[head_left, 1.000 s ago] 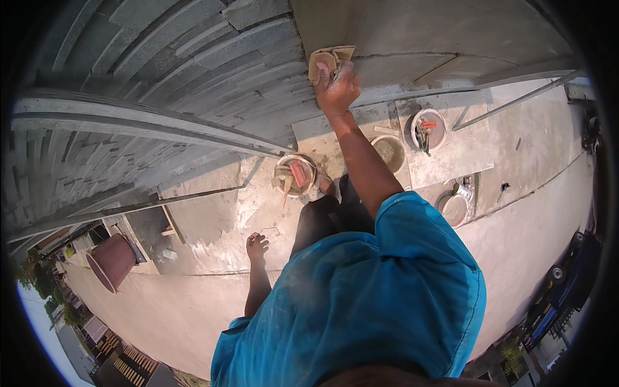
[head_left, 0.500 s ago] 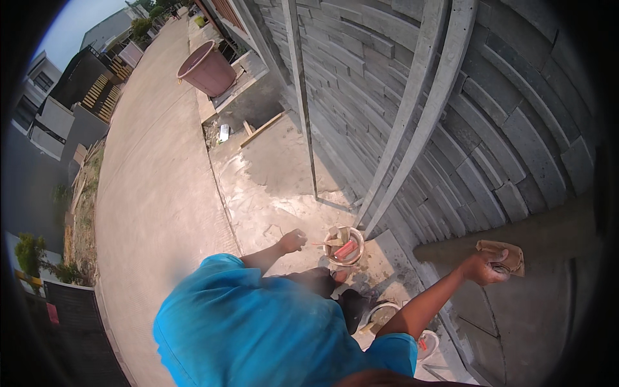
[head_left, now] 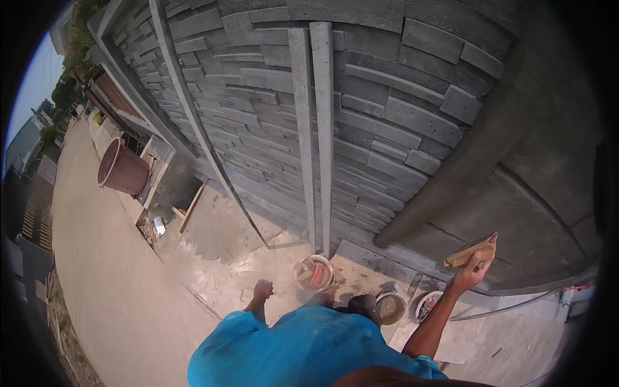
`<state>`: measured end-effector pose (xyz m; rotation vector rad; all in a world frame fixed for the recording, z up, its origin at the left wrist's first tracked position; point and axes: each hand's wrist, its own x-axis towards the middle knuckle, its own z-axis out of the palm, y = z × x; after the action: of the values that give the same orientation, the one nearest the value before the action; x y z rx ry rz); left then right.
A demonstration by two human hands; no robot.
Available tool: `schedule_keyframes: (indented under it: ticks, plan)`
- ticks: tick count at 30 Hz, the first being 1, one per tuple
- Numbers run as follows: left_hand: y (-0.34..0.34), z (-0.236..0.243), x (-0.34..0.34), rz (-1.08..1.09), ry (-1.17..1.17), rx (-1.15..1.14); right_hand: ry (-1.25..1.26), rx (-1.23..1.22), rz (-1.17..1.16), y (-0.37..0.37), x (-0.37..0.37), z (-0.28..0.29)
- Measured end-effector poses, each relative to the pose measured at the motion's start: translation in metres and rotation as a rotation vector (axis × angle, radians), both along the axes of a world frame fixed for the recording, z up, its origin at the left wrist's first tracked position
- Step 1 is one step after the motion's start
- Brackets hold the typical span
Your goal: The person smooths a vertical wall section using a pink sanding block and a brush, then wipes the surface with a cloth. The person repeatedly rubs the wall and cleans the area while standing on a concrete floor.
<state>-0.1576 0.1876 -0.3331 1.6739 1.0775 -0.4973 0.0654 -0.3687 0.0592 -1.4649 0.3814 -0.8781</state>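
Note:
My right hand (head_left: 469,276) grips a folded, tan-brown piece (head_left: 474,253) that looks like stiff paper or cardboard. It is raised in front of the smooth grey rendered wall (head_left: 471,200), and I cannot tell whether the piece touches the surface. Low on the other side, my left hand (head_left: 263,289) hangs with its fingers curled in and nothing visible in them. Just right of that hand, a round bucket (head_left: 330,277) holds a red object (head_left: 318,276) and other items, partly blurred. A second bucket (head_left: 391,308) has grey-brown contents, and a third bucket (head_left: 427,305) stands beside my right forearm.
Two upright pale posts (head_left: 322,129) and a slanting one (head_left: 200,129) stand before the grey stone-clad wall (head_left: 258,84). A large reddish-brown tub (head_left: 124,169) sits on a ledge at the far left, near a timber strip (head_left: 192,208). A hose (head_left: 503,312) runs along the right.
My view has turned to the right, so the wall fills more of it. The brown piece is still in my right hand, now seen at another angle. My left hand remains low.

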Motion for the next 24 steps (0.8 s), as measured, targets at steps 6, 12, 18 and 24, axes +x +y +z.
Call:
schedule_keyframes:
  ticks: [6,12,18,24]
  plan:
    - [-0.041,0.021,0.063,0.025,-0.185,-0.247,-0.62,-0.2,0.213,-0.02,0.059,0.203]
    - [-0.121,0.055,0.108,0.086,-0.329,-0.22,-0.85,-0.217,0.445,-0.027,0.105,0.354]
    - [-0.153,0.037,0.087,0.131,-0.278,-0.29,-0.899,-0.349,0.325,-0.023,0.149,0.429]
    - [-0.149,0.009,0.02,0.309,-0.131,-0.206,-0.957,-0.353,0.333,-0.014,0.168,0.447]
